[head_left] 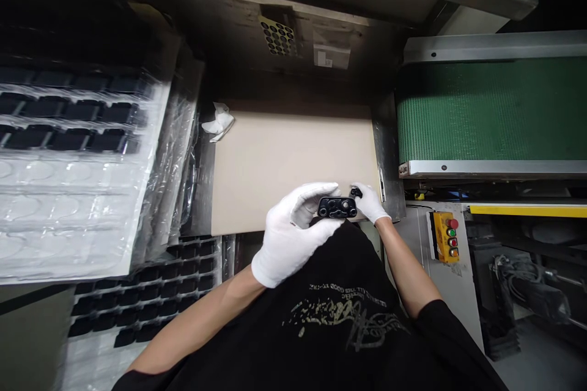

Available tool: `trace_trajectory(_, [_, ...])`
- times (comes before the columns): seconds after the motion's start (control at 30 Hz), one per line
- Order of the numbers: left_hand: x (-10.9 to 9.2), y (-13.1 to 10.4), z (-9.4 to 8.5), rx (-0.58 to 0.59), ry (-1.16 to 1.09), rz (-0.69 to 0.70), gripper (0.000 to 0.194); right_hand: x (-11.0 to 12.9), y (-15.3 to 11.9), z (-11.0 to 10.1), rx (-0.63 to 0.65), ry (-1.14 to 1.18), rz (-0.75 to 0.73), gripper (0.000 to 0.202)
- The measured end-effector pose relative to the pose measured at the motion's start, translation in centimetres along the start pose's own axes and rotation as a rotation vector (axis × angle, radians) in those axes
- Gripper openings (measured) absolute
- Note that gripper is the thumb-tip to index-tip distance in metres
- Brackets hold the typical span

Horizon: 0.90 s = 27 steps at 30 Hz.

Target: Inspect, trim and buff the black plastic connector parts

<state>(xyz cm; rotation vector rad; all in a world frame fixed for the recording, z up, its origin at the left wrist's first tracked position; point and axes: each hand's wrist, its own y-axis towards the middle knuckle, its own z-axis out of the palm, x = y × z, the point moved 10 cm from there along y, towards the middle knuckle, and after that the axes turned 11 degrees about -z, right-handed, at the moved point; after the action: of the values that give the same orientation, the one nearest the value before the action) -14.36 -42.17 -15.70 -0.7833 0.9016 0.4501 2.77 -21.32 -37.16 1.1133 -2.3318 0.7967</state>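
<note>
One beige rectangular board (279, 159) lies on my grey metal bench (200, 220), a green ribbed conveyor belt (495, 111) at right; over the board's near edge, my white-gloved left hand (292, 226) closes thumb and fingers around a glossy black oblong part (337, 208) with round recesses; one such part, one small black piece (356, 193) by my white-gloved right hand (370, 203), whose grip I cannot tell

Your white gloves (285, 232) look like matt cloth, your black part (337, 208) glossy plastic, the conveyor belt (495, 110) rough-textured.
</note>
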Motion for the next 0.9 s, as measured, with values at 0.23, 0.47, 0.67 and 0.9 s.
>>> trace_trajectory(0.23, [-0.6,-0.6,0.0,-0.001,0.027,0.056,0.046,1.2,0.0,-0.7,0.013,-0.070,-0.021,0.055])
trace_trajectory(0.47, [2.8,1.6,-0.3,0.079,0.094,0.000,0.042,4.8,-2.6,-5.7,-0.245,-0.094,-0.098,0.045])
trace_trajectory(0.67, [18.3,10.4,-1.8,0.125,0.415,-0.282,0.045,2.4,-7.8,-4.8,-0.276,0.017,0.062,0.041])
trace_trajectory(0.9, [25.6,13.8,-1.1,0.188,0.839,-0.237,0.044,-5.0,-18.5,-0.3,-0.392,0.217,0.402,0.040])
